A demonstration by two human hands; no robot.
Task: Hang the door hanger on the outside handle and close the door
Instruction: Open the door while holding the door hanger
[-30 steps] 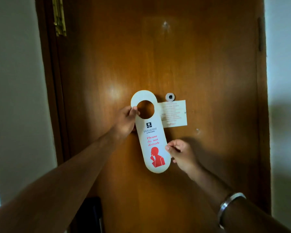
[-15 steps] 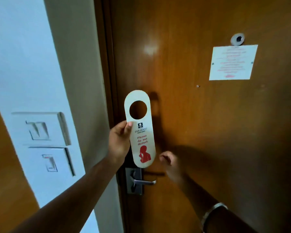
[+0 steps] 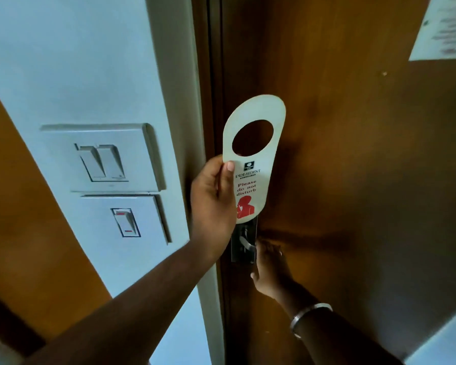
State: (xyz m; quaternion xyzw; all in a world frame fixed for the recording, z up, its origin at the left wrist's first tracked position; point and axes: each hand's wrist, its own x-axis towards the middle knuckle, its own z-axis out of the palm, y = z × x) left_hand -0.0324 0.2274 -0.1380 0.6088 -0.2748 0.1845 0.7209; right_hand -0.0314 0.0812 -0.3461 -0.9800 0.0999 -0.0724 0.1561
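At frame centre, the left hand (image 3: pixel 213 204) still pinches the door hanger (image 3: pixel 250 164); the right hand (image 3: pixel 270 270) has dropped to grasp the handle (image 3: pixel 246 245), so opening comes next.

Glossy wooden door (image 3: pixel 353 180), metal handle (image 3: pixel 246 245)

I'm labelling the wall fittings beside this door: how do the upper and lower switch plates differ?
The upper switch plate carries two rockers side by side; the lower switch plate carries a single rocker. The lower plate's rocker has small red marks at its top and bottom, while the upper plate's rockers look plain. The upper plate sits directly above the lower plate, their edges nearly meeting. Both are pale, rectangular and mounted on the same wall strip left of the door.
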